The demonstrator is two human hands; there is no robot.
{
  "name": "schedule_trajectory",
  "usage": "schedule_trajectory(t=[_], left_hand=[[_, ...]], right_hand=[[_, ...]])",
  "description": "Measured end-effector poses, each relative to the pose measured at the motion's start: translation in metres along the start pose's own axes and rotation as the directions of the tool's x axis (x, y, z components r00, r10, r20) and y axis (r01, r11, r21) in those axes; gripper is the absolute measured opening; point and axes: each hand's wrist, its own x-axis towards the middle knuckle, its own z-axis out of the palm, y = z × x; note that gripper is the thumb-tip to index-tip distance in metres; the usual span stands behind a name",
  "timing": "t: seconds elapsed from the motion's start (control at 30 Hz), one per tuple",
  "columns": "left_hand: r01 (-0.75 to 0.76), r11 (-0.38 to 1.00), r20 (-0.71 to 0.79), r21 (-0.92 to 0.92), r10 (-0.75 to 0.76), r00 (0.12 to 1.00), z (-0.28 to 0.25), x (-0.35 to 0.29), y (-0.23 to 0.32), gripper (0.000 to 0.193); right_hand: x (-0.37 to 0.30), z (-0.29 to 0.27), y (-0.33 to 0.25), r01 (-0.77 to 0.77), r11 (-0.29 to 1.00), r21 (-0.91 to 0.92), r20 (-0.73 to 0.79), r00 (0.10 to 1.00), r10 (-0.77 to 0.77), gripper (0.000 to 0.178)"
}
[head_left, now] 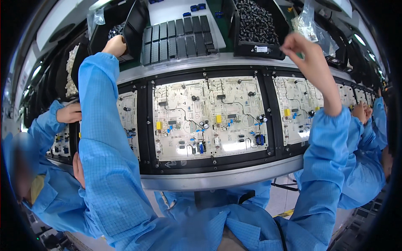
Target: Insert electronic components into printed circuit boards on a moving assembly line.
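My left hand (115, 46) is at the black bin (135, 29) of small dark parts at the back left, its fingers curled and their tips hidden. At the right edge of another black bin (260, 51), heaped with small black components (255, 23), is my right hand (307, 54). Its thumb and index finger bend together in a pinch; whatever is between them is too small to make out. In front of me, between my arms, two pale circuit boards (181, 121) (238, 113) lie side by side in a black frame (144, 125), fitted with yellow, blue and black components.
A clear tray of black rectangular parts (178, 39) stands between the bins. More boards (293, 108) continue along the line to the right. Co-workers' hands (69, 113) (362, 112) work on both sides. Plastic bags (310, 29) lie at the back right. A metal rail (226, 178) runs along the front.
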Motion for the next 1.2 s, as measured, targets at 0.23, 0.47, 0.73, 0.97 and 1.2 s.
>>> schedule_trajectory(t=[0.23, 0.47, 0.73, 0.97, 1.2], left_hand=[[0.019, 0.967, -0.079, -0.254, -0.041, 0.996, 0.011, 0.001, -0.013, 0.021], [0.159, 0.926, -0.112, -0.342, -0.208, 0.972, 0.012, 0.003, -0.012, 0.026], [-0.028, 0.752, -0.336, -0.659, -0.261, 0.905, 0.000, -0.016, -0.002, 0.019], [0.030, 0.980, -0.517, -0.196, -0.130, 0.846, 0.002, -0.028, 0.022, 0.019], [-0.058, 0.765, -0.306, -0.641, -0.185, 0.934, -0.026, -0.036, 0.022, 0.028]], right_hand=[[-0.061, -0.010, 0.033, -0.316, 0.947, 0.060, 0.317, 0.906, 0.282, 0.009], [-0.080, -0.003, 0.057, -0.321, 0.943, 0.087, 0.312, 0.908, 0.280, 0.009], [-0.100, -0.016, 0.091, -0.303, 0.953, -0.016, 0.281, 0.913, 0.295, 0.008], [-0.103, -0.012, 0.099, -0.318, 0.948, -0.004, 0.299, 0.904, 0.305, 0.009], [-0.104, -0.012, 0.101, -0.401, 0.913, 0.079, 0.319, 0.878, 0.358, 0.009]])
